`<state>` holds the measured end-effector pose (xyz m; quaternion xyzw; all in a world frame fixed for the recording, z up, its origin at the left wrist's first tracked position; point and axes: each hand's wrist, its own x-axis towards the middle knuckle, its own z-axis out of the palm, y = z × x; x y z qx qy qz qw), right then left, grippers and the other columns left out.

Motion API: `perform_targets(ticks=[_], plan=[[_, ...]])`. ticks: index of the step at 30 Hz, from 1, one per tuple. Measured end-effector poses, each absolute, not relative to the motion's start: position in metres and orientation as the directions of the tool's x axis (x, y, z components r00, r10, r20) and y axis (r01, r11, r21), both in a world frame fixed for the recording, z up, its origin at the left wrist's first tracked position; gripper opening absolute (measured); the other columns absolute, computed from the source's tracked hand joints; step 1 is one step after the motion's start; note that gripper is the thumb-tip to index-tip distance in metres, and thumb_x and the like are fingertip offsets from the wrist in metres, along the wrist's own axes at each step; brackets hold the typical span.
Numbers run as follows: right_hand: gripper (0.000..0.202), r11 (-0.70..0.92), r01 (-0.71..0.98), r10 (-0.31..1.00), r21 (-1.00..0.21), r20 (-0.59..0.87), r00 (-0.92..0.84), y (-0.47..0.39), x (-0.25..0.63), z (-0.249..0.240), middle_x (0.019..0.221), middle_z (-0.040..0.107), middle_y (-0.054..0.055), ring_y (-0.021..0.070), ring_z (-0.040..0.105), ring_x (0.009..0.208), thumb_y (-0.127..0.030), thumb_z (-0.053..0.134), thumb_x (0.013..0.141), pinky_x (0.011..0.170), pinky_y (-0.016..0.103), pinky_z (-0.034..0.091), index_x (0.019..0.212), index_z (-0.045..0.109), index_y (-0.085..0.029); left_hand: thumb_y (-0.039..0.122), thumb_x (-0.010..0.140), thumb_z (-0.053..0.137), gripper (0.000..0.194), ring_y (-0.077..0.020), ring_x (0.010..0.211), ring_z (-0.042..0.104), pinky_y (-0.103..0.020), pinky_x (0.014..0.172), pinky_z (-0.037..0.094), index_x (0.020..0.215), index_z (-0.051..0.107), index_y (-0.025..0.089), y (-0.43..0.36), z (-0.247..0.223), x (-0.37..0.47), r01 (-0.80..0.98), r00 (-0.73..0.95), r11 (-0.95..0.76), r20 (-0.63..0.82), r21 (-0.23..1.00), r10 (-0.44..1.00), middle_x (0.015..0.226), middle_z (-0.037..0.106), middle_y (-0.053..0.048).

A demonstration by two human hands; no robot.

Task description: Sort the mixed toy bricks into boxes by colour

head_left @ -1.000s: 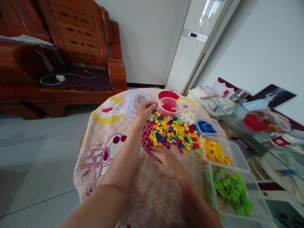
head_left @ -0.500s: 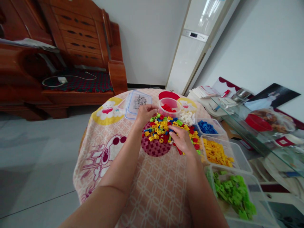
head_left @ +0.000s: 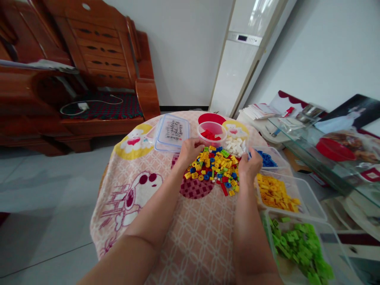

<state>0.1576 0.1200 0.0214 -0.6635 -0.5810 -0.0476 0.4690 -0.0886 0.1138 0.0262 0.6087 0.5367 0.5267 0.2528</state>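
Observation:
A mixed pile of toy building bricks point(head_left: 219, 166), mostly yellow with red, blue and green ones, lies on the cloth. My left hand point(head_left: 190, 152) is at the pile's left edge, fingers curled together near a green brick; whatever they may hold is hidden. To the right of the pile, my right hand point(head_left: 251, 162) is closed beside the clear box of blue bricks point(head_left: 267, 159). Its fingertips meet near the box's left side, and I cannot make out a piece in them. White bricks point(head_left: 236, 146) lie loose behind the pile. Red bricks point(head_left: 210, 135) fill a round clear tub point(head_left: 225, 136).
Clear boxes of yellow bricks point(head_left: 277, 192) and green bricks point(head_left: 303, 245) line the right side. A blue-rimmed lid point(head_left: 172, 132) with dark writing lies at the back left, a red disc point(head_left: 212, 118) behind the tub. A glass shelf point(head_left: 332, 166) stands at the right, a wooden bench point(head_left: 101, 59) beyond.
My right hand has moved from over the pile to the right, beside the blue bricks' box, and its fingers have closed. The left hand stays at the pile's left edge. The view has shifted slightly.

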Motion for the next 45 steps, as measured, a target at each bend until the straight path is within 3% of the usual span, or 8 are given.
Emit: perform_targets(ticks=[8,16,21,25,30,36,40,45], plan=[[0.047,0.017,0.823,0.778,-0.568,0.524,0.346,0.12,0.161,0.003,0.116,0.075,0.023,0.036,0.065,0.117,-0.025,0.046,0.087,0.119,0.056,0.032,0.122,0.073,-0.009,0.014,0.086,0.064,0.027,-0.0281,0.108,0.069,-0.043,0.105,0.052,0.103,0.082,0.024,0.111,0.007,-0.051,0.74,0.043,-0.298,0.4,0.603,0.916,0.108,0.079,-0.009],[0.046,0.014,0.801,0.769,-0.598,0.519,0.374,0.121,0.158,0.002,0.121,0.075,0.023,0.0353,0.065,0.119,-0.023,0.049,0.085,0.122,0.058,0.027,0.121,0.074,-0.009,0.012,0.083,0.066,0.022,-0.0307,0.108,0.069,-0.044,0.102,0.054,0.098,0.081,0.019,0.109,0.009,-0.049,0.801,0.096,-0.274,0.337,0.532,0.936,0.105,0.078,-0.012],[0.041,0.009,0.808,0.757,-0.589,0.532,0.38,0.123,0.159,-0.001,0.118,0.077,0.021,0.0334,0.066,0.116,-0.02,0.052,0.083,0.121,0.058,0.029,0.116,0.075,-0.012,0.015,0.082,0.066,0.022,-0.0245,0.096,0.072,-0.038,0.095,0.056,0.099,0.079,0.018,0.112,0.011,-0.055,0.619,-0.075,-0.294,0.427,0.729,0.901,0.101,0.08,-0.008],[0.04,0.018,0.813,0.754,-0.582,0.542,0.372,0.123,0.158,-0.002,0.118,0.077,0.02,0.0334,0.066,0.115,-0.02,0.051,0.083,0.121,0.057,0.029,0.115,0.075,-0.012,0.021,0.078,0.069,0.019,-0.0178,0.078,0.071,-0.031,0.079,0.058,0.094,0.077,0.017,0.121,0.011,-0.065,0.215,-0.266,-0.293,0.344,0.932,0.901,0.087,0.079,-0.005],[0.04,0.039,0.823,0.745,-0.567,0.565,0.354,0.123,0.158,-0.002,0.116,0.076,0.021,0.0343,0.066,0.114,-0.022,0.049,0.084,0.119,0.058,0.031,0.112,0.075,-0.011,0.03,0.073,0.077,0.033,-0.0187,0.081,0.074,-0.032,0.082,0.06,0.102,0.074,0.013,0.131,0.008,-0.071,-0.215,-0.314,-0.292,0.217,0.932,0.924,0.088,0.079,-0.006],[0.037,0.122,0.821,0.711,-0.558,0.626,0.321,0.125,0.157,-0.001,0.114,0.077,0.02,0.0339,0.067,0.113,-0.02,0.049,0.082,0.115,0.056,0.038,0.107,0.076,-0.013,0.029,0.078,0.076,0.043,-0.0281,0.12,0.071,-0.041,0.106,0.055,0.119,0.07,0.015,0.133,0.007,-0.069,-0.235,-0.256,-0.377,0.317,0.896,0.913,0.118,0.076,-0.012],[0.033,0.212,0.802,0.683,-0.559,0.671,0.288,0.124,0.153,0.003,0.11,0.078,0.019,0.0318,0.068,0.109,-0.018,0.048,0.083,0.106,0.048,0.048,0.1,0.076,-0.015,0.027,0.078,0.073,0.04,-0.026,0.112,0.074,-0.04,0.103,0.057,0.116,0.071,0.014,0.132,0.006,-0.072,-0.171,-0.244,-0.374,0.328,0.912,0.912,0.116,0.077,-0.012],[0.029,0.312,0.777,0.689,-0.547,0.694,0.212,0.122,0.145,0.007,0.096,0.079,0.015,0.0294,0.071,0.095,-0.023,0.049,0.086,0.093,0.042,0.054,0.092,0.077,-0.018,0.025,0.074,0.068,0.032,-0.0198,0.089,0.075,-0.032,0.085,0.061,0.103,0.075,0.014,0.13,0.006,-0.081,-0.055,-0.297,-0.328,0.299,0.943,0.907,0.098,0.08,-0.008]])
